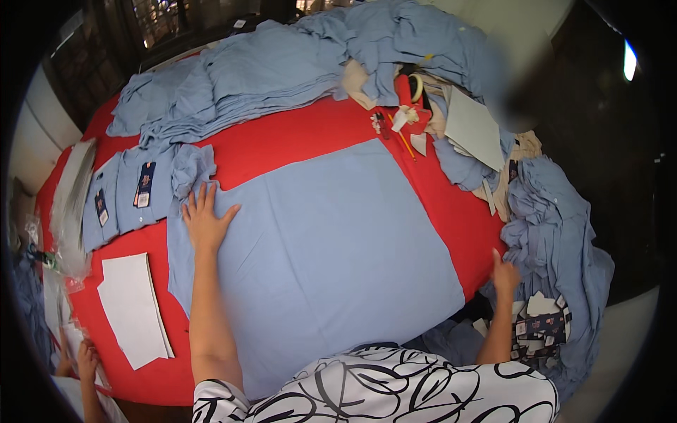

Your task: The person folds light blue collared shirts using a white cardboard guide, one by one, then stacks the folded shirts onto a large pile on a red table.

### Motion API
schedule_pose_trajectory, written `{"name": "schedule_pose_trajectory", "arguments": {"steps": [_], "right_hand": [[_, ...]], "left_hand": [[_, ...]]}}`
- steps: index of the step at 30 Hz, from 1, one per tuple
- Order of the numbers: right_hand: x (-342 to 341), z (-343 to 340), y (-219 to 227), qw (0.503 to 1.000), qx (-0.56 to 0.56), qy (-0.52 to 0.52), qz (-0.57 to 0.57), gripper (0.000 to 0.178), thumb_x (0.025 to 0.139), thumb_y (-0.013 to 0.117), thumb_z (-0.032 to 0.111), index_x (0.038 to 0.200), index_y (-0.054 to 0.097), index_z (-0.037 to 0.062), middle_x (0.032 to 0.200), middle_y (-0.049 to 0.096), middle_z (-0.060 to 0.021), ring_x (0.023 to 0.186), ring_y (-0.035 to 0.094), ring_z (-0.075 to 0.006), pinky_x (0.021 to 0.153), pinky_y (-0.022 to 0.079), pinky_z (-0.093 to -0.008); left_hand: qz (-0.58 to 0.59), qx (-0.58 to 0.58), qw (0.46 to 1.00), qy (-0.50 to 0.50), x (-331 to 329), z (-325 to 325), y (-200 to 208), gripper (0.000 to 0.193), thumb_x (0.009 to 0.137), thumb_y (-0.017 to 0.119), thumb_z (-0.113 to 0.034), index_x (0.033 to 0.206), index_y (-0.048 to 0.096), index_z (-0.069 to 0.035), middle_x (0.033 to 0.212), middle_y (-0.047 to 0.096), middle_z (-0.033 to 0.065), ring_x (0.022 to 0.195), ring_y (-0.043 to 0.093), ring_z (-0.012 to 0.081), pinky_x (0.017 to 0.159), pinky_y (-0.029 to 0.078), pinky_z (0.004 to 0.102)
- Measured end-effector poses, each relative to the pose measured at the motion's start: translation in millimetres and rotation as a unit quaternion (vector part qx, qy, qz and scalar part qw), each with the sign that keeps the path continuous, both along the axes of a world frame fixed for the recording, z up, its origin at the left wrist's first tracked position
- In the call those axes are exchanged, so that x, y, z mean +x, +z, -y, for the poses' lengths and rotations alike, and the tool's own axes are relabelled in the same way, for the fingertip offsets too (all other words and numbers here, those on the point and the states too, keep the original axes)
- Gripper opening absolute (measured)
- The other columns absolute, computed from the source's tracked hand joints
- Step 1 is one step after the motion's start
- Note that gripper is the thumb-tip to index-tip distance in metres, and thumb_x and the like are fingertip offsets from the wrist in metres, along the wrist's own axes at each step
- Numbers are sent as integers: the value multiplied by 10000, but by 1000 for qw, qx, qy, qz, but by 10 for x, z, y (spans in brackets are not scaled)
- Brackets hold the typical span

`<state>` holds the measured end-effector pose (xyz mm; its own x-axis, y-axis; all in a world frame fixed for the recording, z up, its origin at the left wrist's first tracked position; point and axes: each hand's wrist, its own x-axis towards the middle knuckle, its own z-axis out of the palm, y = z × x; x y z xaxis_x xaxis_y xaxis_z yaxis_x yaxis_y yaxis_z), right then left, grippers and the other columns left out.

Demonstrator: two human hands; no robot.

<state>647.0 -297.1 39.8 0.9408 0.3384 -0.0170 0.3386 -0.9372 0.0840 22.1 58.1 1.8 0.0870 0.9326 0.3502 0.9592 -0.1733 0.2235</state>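
A light blue shirt [331, 233] lies spread over the red-covered table in front of me, smooth, with a faint lengthwise crease. My left hand [205, 220] rests flat on its upper left part, fingers spread, next to a bunched piece of blue cloth [192, 168]. My right hand [505, 273] is off the cloth at the table's right edge, one finger stretched out and the others partly hidden; I see nothing in it. Left of the spread shirt lie folded blue shirts [130, 190] with dark hang tags, and white card sheets [134, 307].
Stacked blue shirts [268, 67] line the far side. Tape [417, 87], a pencil [403, 139] and grey card [474, 130] sit at the far right. Blue garments [553, 225] and a heap of tags [541, 324] are by the right edge. Clear bags [72, 211] and another person's hand [87, 359] are at left.
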Motion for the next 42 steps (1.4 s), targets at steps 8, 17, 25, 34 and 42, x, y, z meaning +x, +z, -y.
{"name": "schedule_pose_trajectory", "arguments": {"steps": [8, 17, 25, 34, 42], "right_hand": [[178, -1490, 207, 898, 296, 315, 78, 498, 940, 572, 440, 1110, 639, -23, 1121, 609, -266, 1063, 563, -446, 905, 434, -510], [1106, -3927, 238, 969, 166, 179, 37, 990, 773, 632, 632, 1549, 256, 145, 1472, 443, -237, 1338, 448, -411, 1116, 341, -493], [1394, -4128, 765, 881, 262, 393, -25, 332, 916, 452, 167, 1080, 612, -72, 1046, 642, -303, 994, 654, -405, 849, 495, -465], [-2291, -2380, 1977, 470, 388, 606, -512, 432, 954, 551, 123, 1345, 476, -44, 1235, 606, -105, 1143, 573, -169, 1000, 416, -302], [-4118, -2951, 71, 444, 64, 562, -695, 447, 891, 487, 31, 1333, 532, -22, 1223, 626, -102, 1105, 590, -184, 981, 446, -323]], "left_hand": [[29, 99, 990, -91, 229, 773, 84, 335, 842, 696, -211, 1158, 661, -107, 1344, 545, 97, 1357, 389, 339, 1137, 244, 564], [59, -16, 994, 88, -110, 2548, 43, 490, 870, 680, -274, 1306, 578, -75, 1436, 461, 148, 1391, 337, 382, 1137, 220, 594], [51, -33, 985, 161, -496, 2873, -51, 553, 909, 651, -332, 1365, 528, -43, 1482, 419, 165, 1421, 301, 357, 1161, 217, 523], [309, 84, 927, -195, -77, 2694, 1584, 277, 787, 583, 33, 1041, 682, -20, 1028, 697, 103, 892, 658, 270, 789, 523, 361], [332, 42, 854, -399, 96, 3421, 2741, 506, 782, 700, -187, 1263, 589, -79, 1284, 538, 127, 1208, 460, 287, 1015, 393, 384]]}}
